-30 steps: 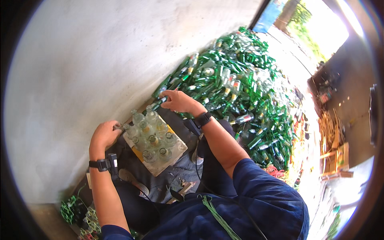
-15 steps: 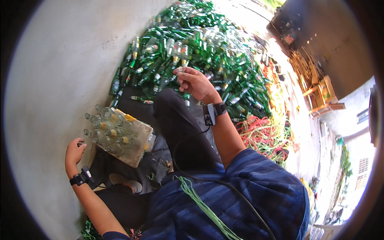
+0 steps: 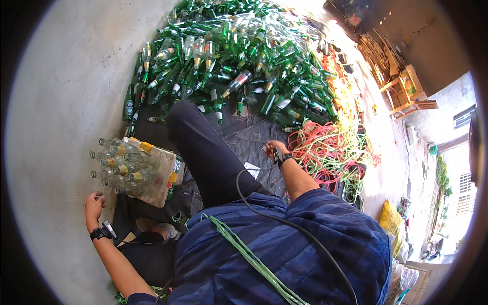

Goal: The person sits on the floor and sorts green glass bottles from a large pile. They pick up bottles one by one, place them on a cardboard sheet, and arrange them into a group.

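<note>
My left hand (image 3: 94, 206) is beside the pale wall, fingers loosely curled and apart from the thumb, with nothing visible in it. Just beyond it several clear glass bottles (image 3: 133, 161) stand close together on a pale, worn slab-like top (image 3: 161, 175) with yellow patches. Their necks point toward the wall. My right hand (image 3: 274, 148) hangs low over the dark ground sheet (image 3: 244, 134), right of my raised knee. Its fingers are bent in; a tiny glint shows at the fingertips, too small to name. Straps with small devices circle both wrists.
A large heap of mostly green bottles (image 3: 239, 56) lies ahead, some clear. Tangled red and green plastic strapping (image 3: 330, 152) lies right of it. The wall (image 3: 66, 101) bounds the left. Wooden furniture (image 3: 409, 96) and a yellow sack (image 3: 391, 218) are farther right. Green strands (image 3: 249, 254) hang across my shirt.
My right hand has dropped from near the bottle heap to low over the dark sheet. My left hand has moved slightly down, away from the bottle necks. The view has shifted somewhat.
</note>
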{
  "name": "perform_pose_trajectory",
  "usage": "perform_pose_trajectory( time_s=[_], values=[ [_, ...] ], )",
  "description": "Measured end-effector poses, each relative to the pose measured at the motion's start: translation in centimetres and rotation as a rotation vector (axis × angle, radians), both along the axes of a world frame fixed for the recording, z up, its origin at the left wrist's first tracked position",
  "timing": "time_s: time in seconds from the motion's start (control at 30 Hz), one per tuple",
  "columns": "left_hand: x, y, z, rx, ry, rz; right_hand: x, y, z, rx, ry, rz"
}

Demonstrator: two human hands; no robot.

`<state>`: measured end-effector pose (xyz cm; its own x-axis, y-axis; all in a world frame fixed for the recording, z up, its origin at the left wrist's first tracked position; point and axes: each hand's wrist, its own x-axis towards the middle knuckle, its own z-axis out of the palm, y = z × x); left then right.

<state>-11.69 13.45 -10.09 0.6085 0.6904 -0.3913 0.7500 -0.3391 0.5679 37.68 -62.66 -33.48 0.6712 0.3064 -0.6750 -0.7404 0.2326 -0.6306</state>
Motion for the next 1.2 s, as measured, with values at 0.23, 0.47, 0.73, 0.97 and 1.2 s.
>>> perform_pose_trajectory(
  time_s=[0.23,0.47,0.73,0.97,1.2],
  values=[
    [-4.3,-2.1,1.5,0.030,0.092,0.151,-10.2,-4.6,-6.5,-0.470,0.353,0.036],
    [-3.0,-5.0,-0.9,-0.106,0.116,0.202,-9.9,-13.0,-8.5,-0.738,0.122,0.246],
    [-4.6,-6.7,-2.1,-0.140,0.072,0.297,-8.1,-17.6,-12.4,-1.460,-0.585,1.067],
    [-5.3,-8.2,-4.3,-0.196,0.044,0.383,-6.1,-18.8,-15.8,-1.405,-1.070,1.196],
    [-5.6,-10.8,-0.8,-0.120,0.039,0.456,-7.5,-12.1,-17.4,-1.097,-0.412,0.577]
  ],
)
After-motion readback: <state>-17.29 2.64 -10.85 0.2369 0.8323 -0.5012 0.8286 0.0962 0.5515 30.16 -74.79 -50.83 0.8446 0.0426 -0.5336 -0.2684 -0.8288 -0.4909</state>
